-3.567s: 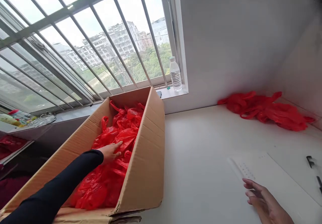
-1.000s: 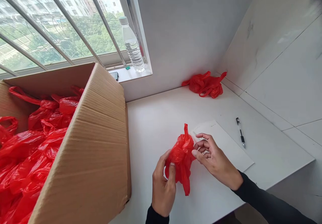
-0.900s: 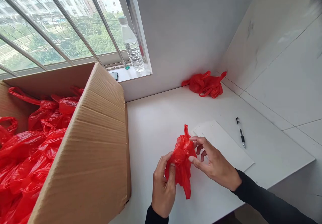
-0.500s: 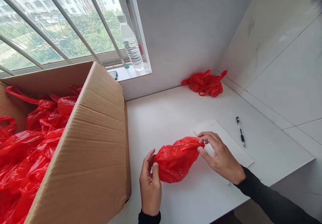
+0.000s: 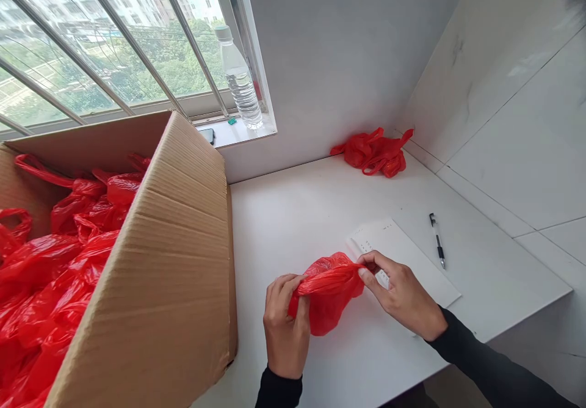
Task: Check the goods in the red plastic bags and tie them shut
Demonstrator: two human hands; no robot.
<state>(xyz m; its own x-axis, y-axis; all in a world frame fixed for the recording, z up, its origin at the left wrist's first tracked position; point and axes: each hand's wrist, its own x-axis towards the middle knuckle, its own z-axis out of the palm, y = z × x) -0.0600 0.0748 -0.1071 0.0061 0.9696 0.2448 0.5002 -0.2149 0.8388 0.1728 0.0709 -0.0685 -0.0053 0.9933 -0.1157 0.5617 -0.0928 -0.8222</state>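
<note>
While cardboard box [image 5: 151,273] brims with red bags [image 5: 55,261], left hand [image 5: 284,322] and right hand [image 5: 403,295] pinch red bag [image 5: 327,295].

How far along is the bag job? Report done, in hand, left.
Done, apparently: a small pile of red bags lies at the far corner of the counter. In hand: one bag, pinched between left hand and right hand. Left: the box holds many more bags.

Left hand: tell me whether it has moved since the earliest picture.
Yes. The left hand was inside the cardboard box; now it is right of the box, over the table, pinching a red bag together with the right hand.
</note>
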